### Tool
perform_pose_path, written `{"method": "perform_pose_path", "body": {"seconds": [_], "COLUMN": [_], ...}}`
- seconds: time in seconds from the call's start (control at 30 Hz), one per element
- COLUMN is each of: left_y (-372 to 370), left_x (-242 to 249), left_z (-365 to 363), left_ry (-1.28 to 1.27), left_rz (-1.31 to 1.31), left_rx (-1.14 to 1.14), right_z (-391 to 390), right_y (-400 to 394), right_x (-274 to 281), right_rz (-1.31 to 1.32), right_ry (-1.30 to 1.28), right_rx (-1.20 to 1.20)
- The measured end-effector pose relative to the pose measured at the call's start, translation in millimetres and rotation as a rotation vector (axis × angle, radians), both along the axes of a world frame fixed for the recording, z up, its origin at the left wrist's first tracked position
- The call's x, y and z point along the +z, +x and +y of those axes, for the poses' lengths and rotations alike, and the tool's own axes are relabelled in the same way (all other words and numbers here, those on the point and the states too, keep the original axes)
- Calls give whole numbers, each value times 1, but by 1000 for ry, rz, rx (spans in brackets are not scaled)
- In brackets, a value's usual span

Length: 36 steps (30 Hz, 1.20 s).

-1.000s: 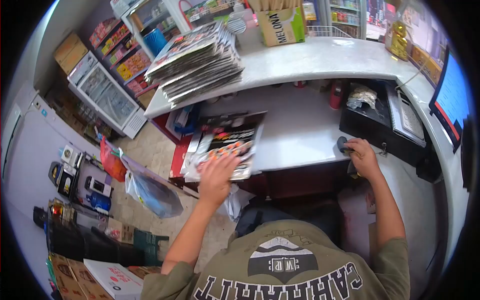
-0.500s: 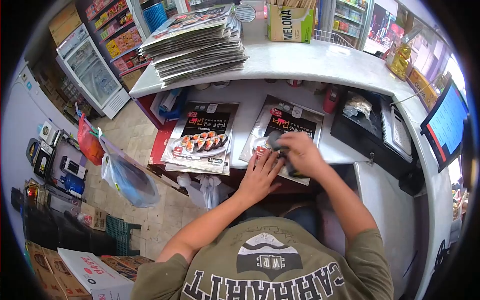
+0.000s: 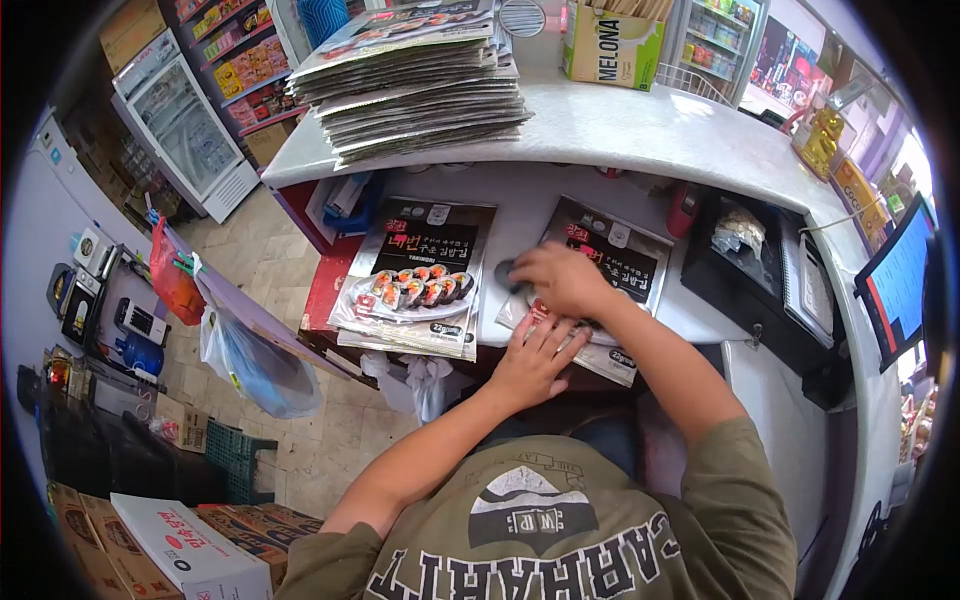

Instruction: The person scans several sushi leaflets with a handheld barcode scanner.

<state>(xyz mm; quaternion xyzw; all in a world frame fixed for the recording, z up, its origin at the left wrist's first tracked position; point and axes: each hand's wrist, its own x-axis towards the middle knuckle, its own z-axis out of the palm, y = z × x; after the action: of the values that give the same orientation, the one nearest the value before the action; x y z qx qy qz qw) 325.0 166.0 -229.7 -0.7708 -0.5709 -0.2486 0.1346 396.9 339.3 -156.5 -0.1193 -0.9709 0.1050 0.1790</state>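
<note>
My right hand point(image 3: 572, 285) is closed on a small dark grey rounded object point(image 3: 508, 277), whose kind I cannot make out. It is over the left part of a seaweed packet point(image 3: 635, 262) on the lower counter. My left hand point(image 3: 538, 362) lies with fingers stretched out on the lower part of that packet, partly covering its picture. To the left, a matching stack of seaweed packets point(image 3: 415, 260) shows kimbap rolls on a plate.
A tall stack of packets point(image 3: 420, 100) stands on the upper counter point(image 3: 600, 125), beside a Melona box point(image 3: 612, 45) of wooden sticks. A black cash drawer point(image 3: 735, 270) and a monitor point(image 3: 897, 278) are on the right. Plastic bags point(image 3: 255, 360) hang at left.
My right hand has moved left and slightly up across the packet with the dark object. My left hand stays on the packet's lower part. The whole view has shifted slightly.
</note>
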Motion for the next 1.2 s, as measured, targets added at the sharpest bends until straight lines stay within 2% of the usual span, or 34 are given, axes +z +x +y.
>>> {"method": "perform_pose_path", "body": {"seconds": [0.03,0.07,0.17,0.27,0.3,0.37,0.43,0.5,0.53,0.57,0.63,0.7,0.73,0.8,0.9,0.93,1.07,1.17,1.2], "left_y": [-1,1,1,1,2,2,4,2,2,2,0,0,0,0,3,3,1,2,3], "left_x": [0,-2,-5,-4,-6,-13,-12,-3,-3,-4,-4,-4,-4,-6,-5,-5,-6,-2,0], "left_z": [1,0,1,0,0,3,1,0,1,0,0,0,0,3,0,-1,1,0,-1], "left_ry": [12,17,29,28,29,59,76,56,54,57,45,45,37,59,80,62,47,38,39], "left_rz": [21,34,39,42,44,50,17,22,17,19,37,41,41,46,48,51,81,66,39], "left_rx": [-5,-5,-10,-9,-15,11,25,-3,-8,-11,-16,-17,-17,-5,-7,1,13,18,16], "right_z": [-4,17,68,47,24,-16,14,49,59,65,33,-13,-18,-19,4,1,-66,-37,-25], "right_y": [1,1,11,8,5,15,23,40,50,57,67,82,90,112,131,131,129,147,149], "right_x": [4,-9,-6,-9,-3,14,-4,4,-6,-18,-5,3,4,1,0,-5,3,2,10], "right_rz": [-29,-9,8,-63,-144,-42,-9,-44,103,106,-112,71,69,140,187,213,10,50,-49], "right_ry": [-41,34,39,89,118,-146,-65,46,205,207,117,80,86,89,163,190,64,63,106], "right_rx": [124,78,-519,-376,-152,217,72,-308,-488,-492,-631,-261,-260,-61,-521,-577,-220,-226,-423]}}
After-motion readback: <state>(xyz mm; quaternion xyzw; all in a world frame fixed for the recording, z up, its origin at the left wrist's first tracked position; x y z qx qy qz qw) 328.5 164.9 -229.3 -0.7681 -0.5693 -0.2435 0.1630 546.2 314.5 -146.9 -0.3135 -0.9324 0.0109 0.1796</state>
